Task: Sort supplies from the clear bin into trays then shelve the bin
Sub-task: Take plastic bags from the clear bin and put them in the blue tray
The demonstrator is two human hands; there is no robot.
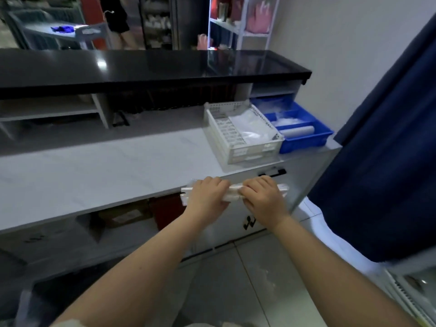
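Item held: we find a bundle (234, 192) of white, film-wrapped supplies lying crosswise, its ends showing left of one hand and right of the other.
Location of item: it is in the air over the near edge of the white counter (106, 166), nearer to us than both trays and apart from them.
Left hand (208, 195): knuckles up, fingers curled over the bundle's left half and gripping it.
Right hand (262, 197): the same grip on the right half. The two hands sit close together at the middle.
White tray (256, 152): far right on the counter, lattice-walled, with a clear plastic bag (252, 126) inside.
Blue tray (304, 144): just right of the white tray and against it. It is divided, with a white roll (297, 132) in its nearest compartment.
Clear bin: we cannot identify it in this view.
Handling: we judge the bundle light and soft, and its film slippery. Gripped at one end it would likely sag, and loose pieces might slide out. We advise holding it around the middle from both sides, with support underneath.
Stage: we judge that sorting is under way and shelving has not begun.
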